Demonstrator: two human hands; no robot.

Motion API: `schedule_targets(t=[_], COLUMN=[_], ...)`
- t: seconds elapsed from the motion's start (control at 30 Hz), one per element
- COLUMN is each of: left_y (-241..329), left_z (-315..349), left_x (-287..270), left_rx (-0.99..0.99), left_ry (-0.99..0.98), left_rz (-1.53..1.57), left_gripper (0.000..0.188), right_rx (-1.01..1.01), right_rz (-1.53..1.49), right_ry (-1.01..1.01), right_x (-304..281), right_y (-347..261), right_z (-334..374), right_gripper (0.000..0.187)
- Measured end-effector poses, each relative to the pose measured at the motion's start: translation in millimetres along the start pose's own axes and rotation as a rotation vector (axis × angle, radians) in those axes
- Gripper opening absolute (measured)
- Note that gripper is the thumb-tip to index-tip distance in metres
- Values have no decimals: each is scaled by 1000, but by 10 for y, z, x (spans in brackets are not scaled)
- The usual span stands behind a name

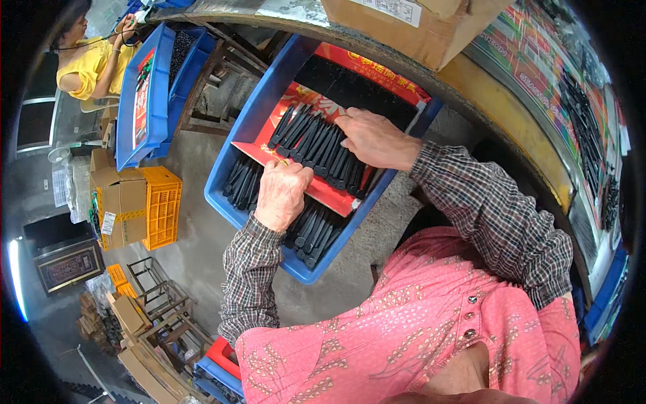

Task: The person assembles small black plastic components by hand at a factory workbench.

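Observation:
A blue plastic bin (217,176) stands in front of me, holding slim black pen-shaped pieces in layers. A row of these black pieces (321,145) lies side by side on a red printed cardboard sheet (334,197). My left hand (284,192) is closed at the sheet's near edge, its fingertips curled over the edge by the row. My right hand (379,139) is bent over the far side of the row, thumb and fingers closed on some of the pieces; its fingertips are partly hidden. More black pieces (313,232) lie beneath the sheet, in the near part of the bin.
A worktop with a yellow edge (498,101) curves along the right, bearing a cardboard box (420,30) and more black pieces (584,128). Another blue bin (161,101) stands at the far left, near a person in yellow (94,67). An orange crate (161,205) and cartons (121,202) sit left.

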State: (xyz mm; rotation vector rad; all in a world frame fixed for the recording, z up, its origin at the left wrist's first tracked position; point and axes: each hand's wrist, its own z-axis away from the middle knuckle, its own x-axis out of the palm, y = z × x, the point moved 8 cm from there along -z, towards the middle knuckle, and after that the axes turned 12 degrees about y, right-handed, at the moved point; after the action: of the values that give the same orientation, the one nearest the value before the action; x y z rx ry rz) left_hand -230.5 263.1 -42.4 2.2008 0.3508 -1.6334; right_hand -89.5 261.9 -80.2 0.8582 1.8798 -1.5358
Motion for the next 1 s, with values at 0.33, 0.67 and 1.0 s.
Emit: schedule_targets(t=[0.33, 0.67, 1.0], left_y=[-6, 9, -15], left_z=[6, 1, 26], left_x=[-40, -63, -74], left_rx=[-27, -37, -58], left_ry=[22, 21, 25], left_rz=[-6, -4, 28], left_gripper=[3, 6, 4], right_rx=[-6, 30, 89], right_rz=[7, -30, 96], right_ry=[26, 5, -171], right_x=[208, 183, 98], right_y=[113, 27, 169], right_z=[-32, 40, 85], right_gripper=[19, 20, 21])
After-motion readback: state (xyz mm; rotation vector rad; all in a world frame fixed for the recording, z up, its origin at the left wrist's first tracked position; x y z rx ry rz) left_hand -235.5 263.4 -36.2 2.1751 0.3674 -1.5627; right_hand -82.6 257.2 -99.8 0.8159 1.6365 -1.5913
